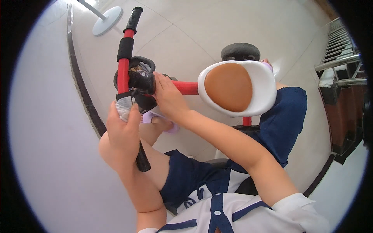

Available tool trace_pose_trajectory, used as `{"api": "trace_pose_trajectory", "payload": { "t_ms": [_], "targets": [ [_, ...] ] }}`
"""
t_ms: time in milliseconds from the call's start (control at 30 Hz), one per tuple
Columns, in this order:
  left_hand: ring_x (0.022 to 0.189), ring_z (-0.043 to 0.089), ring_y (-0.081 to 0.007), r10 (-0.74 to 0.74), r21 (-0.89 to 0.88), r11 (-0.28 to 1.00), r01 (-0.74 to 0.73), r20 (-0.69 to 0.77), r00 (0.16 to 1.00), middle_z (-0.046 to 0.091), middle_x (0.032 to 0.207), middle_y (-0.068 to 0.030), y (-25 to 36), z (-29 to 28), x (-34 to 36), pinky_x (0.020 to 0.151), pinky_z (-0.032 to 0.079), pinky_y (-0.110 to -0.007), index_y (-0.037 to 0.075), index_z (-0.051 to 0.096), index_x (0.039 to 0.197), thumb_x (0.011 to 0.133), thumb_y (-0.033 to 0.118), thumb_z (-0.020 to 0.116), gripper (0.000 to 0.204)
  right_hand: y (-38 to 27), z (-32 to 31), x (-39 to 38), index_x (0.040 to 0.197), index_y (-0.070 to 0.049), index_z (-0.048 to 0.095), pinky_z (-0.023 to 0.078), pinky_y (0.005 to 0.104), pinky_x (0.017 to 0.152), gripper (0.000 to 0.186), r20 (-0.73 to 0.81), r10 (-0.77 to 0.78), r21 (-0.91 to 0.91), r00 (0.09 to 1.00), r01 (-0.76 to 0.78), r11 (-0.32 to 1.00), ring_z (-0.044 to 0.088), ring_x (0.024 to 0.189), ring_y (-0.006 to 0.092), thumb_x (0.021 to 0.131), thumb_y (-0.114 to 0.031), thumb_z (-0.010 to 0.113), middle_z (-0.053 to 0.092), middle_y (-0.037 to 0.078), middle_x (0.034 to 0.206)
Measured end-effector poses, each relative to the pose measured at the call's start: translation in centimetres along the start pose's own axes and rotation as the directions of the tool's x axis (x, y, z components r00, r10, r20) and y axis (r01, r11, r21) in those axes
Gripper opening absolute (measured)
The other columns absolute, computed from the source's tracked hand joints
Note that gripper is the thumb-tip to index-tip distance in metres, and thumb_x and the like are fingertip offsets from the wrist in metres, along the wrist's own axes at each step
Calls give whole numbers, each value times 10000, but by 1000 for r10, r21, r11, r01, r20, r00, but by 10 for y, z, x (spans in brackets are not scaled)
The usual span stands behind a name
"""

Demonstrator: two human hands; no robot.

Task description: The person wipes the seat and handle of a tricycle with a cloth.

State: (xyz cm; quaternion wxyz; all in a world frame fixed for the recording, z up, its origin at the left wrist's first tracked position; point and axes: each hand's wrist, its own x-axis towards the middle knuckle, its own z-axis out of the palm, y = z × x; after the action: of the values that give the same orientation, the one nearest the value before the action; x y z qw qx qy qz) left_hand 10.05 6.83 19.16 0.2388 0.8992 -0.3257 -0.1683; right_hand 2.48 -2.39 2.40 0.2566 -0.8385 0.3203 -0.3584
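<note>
A small tricycle with a red frame (184, 87) stands in front of me, its handlebar (123, 73) lying toward the left. My left hand (122, 132) pinches a crumpled white wipe (124, 107) against the handlebar, near its middle. The black lower grip (142, 161) sticks out beside that wrist. Around the black stem (144, 82) at the front of the frame, my right hand (170, 97) is closed, its fingers pressed together; the thumb is hidden. Right of it sits a white seat (262, 83) with a brown pad (229, 87).
A black rear wheel (241, 51) shows beyond the seat. My legs straddle the space on the near side, with a lilac slipper (149, 116) below the handlebar. A white wall stands at the left, a round stand base (107, 21) at the far left, and metal rails (342, 58) at the right.
</note>
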Motion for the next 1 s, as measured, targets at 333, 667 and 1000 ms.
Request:
{"api": "trace_pose_trajectory", "payload": {
  "t_ms": [333,667,1000],
  "targets": [
    [670,637,-233,-27,-77,997,27,12,1000,649,719,-55,8,0,-1,593,440,-328,136,586,974,855,390,584,281,40,-1,-32,1388,12,397,410,446,1054,583,-105,30,-193,994,-50,980,521,1215,325,844,-52,596,509,178,1344],
    [599,582,-229,27,-78,997,-27,-11,1000,609,692,-42,-1,5,2,551,428,-326,110,571,942,858,357,591,262,-2,11,-6,1413,83,320,280,484,1140,645,-104,-21,31,994,25,999,384,1338,398,868,-163,562,390,267,1422],
    [582,512,-210,111,-273,957,-102,18,994,573,681,-83,-4,5,4,570,428,-322,46,550,928,873,278,598,243,52,-3,-49,1424,7,371,354,449,1103,516,-27,-3,-271,1000,-4,963,414,1354,316,930,-50,508,418,186,1457]
  ]
}}
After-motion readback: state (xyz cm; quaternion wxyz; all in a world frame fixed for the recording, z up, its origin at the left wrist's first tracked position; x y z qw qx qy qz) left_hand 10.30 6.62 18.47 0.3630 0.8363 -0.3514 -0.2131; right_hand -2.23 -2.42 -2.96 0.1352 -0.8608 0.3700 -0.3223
